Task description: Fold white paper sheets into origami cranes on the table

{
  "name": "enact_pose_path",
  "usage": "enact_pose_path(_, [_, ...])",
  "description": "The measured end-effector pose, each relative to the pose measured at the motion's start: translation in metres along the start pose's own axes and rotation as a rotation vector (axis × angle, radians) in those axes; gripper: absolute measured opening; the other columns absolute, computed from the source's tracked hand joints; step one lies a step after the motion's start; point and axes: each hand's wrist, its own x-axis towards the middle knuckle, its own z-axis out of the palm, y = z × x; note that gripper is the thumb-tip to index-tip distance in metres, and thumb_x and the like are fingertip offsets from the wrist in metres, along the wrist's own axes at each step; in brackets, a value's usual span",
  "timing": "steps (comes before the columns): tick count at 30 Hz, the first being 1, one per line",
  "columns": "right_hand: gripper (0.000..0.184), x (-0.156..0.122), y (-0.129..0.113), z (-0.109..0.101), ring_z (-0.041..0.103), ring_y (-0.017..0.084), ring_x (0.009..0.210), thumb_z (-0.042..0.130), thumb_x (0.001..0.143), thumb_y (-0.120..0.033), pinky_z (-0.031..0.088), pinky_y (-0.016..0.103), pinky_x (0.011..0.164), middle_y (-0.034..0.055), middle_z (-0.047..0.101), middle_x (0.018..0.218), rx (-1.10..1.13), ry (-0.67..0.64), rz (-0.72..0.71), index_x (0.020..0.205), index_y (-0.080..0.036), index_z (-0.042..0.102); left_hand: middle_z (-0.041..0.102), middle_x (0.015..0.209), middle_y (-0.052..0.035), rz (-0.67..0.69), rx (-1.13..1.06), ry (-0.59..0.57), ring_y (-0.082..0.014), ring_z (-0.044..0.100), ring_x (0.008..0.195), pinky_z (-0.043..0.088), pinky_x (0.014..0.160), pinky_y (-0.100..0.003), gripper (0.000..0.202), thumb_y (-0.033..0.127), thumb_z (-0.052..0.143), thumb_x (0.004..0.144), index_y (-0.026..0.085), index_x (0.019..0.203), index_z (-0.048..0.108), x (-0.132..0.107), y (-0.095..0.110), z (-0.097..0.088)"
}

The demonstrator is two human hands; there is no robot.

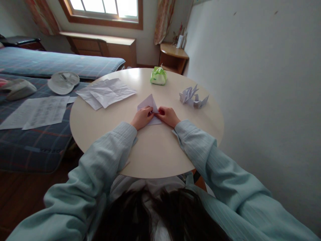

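A pale folded sheet of paper (149, 102) lies on the round beige table (155, 150), its point aimed away from me. My left hand (142, 117) rests on its near left part with fingers curled and pressed onto the fold. Beside it, my right hand (167, 115) pinches the near right edge of the same sheet. Both hands nearly touch at the middle of the paper.
Several creased white sheets (106, 92) lie at the table's far left. Finished folded paper figures (192, 97) sit at the right, and a green tissue pack (158, 76) at the far edge. A bed (32, 140) with printed pages (37, 112) stands left; a white wall is right.
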Motion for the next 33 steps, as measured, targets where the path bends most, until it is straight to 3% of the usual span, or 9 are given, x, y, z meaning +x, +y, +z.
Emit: enact_pose_path(33, [0.021, 0.0005, 0.0018, 0.0015, 0.041, 0.008, 0.055, 0.055, 0.073, -0.034, 0.027, 0.021, 0.053, -0.0007, 0.054, 0.06, -0.006, 0.005, -0.009, 0.066, -0.015, 0.054, 0.051, 0.068, -0.0016, -0.007, -0.016, 0.002, -0.011, 0.045, 0.059, 0.034, 0.056, -0.023, 0.011, 0.018, 0.047, 0.075, 0.015, 0.065, 0.051, -0.0006, -0.0008, 0.0007])
